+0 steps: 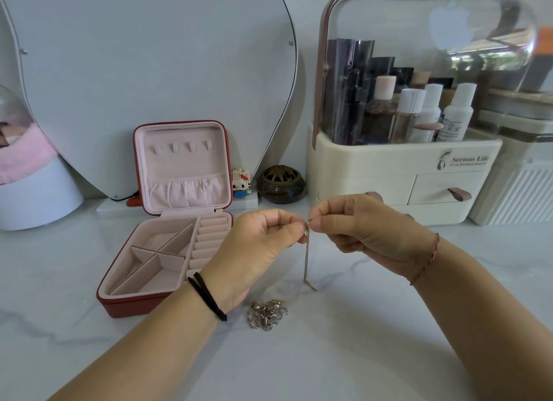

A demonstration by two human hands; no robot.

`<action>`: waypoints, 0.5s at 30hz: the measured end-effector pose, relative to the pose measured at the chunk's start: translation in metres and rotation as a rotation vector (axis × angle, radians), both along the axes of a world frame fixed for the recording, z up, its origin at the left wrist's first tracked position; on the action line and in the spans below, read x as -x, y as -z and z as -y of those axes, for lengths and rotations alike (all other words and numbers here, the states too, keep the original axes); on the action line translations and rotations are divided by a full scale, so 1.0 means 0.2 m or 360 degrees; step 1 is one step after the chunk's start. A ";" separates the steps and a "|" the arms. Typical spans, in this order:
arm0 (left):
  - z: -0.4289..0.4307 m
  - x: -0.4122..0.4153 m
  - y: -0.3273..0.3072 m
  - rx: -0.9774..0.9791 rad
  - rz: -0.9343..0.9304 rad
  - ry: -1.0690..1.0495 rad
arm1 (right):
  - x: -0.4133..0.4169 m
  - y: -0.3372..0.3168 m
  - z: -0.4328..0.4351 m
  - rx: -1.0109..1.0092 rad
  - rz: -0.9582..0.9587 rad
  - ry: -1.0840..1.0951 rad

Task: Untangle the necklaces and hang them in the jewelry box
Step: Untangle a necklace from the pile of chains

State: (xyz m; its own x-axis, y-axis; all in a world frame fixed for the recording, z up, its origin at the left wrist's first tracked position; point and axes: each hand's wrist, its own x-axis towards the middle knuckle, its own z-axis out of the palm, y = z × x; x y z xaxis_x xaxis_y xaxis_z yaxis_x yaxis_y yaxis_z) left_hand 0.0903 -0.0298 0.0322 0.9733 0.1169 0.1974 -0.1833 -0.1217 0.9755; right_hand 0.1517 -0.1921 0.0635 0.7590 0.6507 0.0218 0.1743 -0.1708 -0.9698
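White marble counter (359,355), pale wall (308,50), rounded mirror (149,71)

Home dressing table. A large curved mirror (149,71) stands at the back of a marble-patterned tabletop (359,346). To the right of the mirror, a clear-lidded cosmetics organizer (374,164) with drawers (440,186) holds bottles (411,113) of toiletries. At the foot of the mirror sit an open, pink-lined jewelry box (182,161), a small block figure (241,182) and a lidded brown pot (281,185).
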 end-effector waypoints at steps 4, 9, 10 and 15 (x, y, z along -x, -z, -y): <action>0.00 0.00 0.00 -0.0106 0.0030 0.0000 | 0.01 0.00 0.00 0.0055 -0.0022 -0.0027; 0.00 0.00 0.00 -0.0069 -0.0013 -0.0003 | 0.00 0.00 0.00 0.0009 -0.0068 -0.0033; 0.00 0.00 0.00 -0.0043 -0.0020 0.0005 | 0.00 0.00 0.00 -0.0012 -0.0068 -0.0022; 0.01 0.00 -0.01 0.0036 0.0040 0.0068 | 0.00 0.00 0.01 -0.0031 -0.0043 -0.0035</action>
State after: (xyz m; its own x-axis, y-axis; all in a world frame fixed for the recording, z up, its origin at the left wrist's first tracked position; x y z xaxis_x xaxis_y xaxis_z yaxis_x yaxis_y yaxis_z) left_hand 0.0897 -0.0313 0.0336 0.9723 0.0802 0.2196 -0.2123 -0.0910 0.9730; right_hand 0.1521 -0.1939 0.0637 0.7450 0.6669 0.0147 0.1517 -0.1480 -0.9773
